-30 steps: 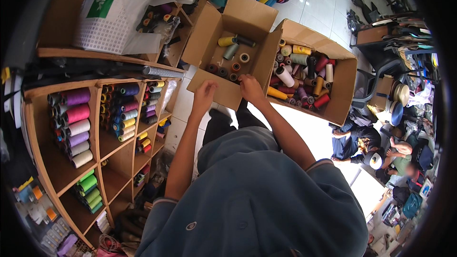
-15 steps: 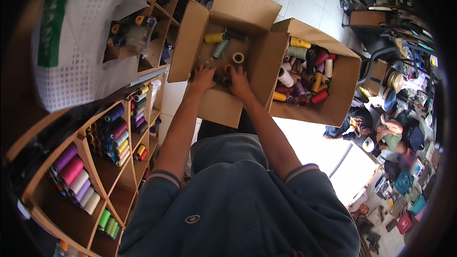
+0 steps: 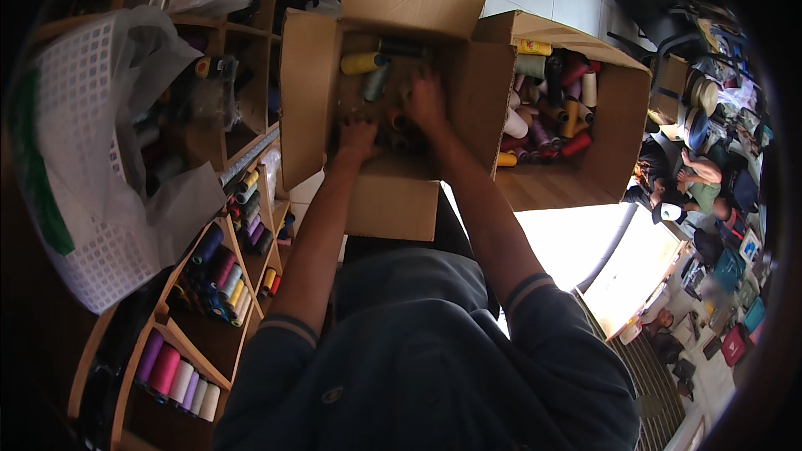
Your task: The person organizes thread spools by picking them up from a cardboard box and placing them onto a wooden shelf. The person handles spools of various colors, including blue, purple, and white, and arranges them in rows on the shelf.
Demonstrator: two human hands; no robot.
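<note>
Both my hands are inside an open cardboard box (image 3: 390,200). My left hand (image 3: 357,140) is low by the box's near left side, fingers spread and nothing visible in them. Farther in and to the right is my right hand (image 3: 426,98); its fingers are dim and blurred, so any hold is hidden. Beyond my hands lie a yellow thread spool (image 3: 362,63), a grey-green thread spool (image 3: 376,83) and a dark thread spool (image 3: 403,48). A spool with an orange-red end (image 3: 398,120) stands between my hands, beside darker ones hard to make out.
A second cardboard box (image 3: 576,188) full of mixed thread spools adjoins on the right. Wooden shelves (image 3: 230,367) with coloured spools stand on the left, a white plastic bag (image 3: 92,159) above them. People (image 3: 702,175) sit among scattered goods at far right.
My right hand has moved farther into the box, over where a pale spool stood; that spool no longer shows. My left hand stays low at the left. The whole view has shifted somewhat.
</note>
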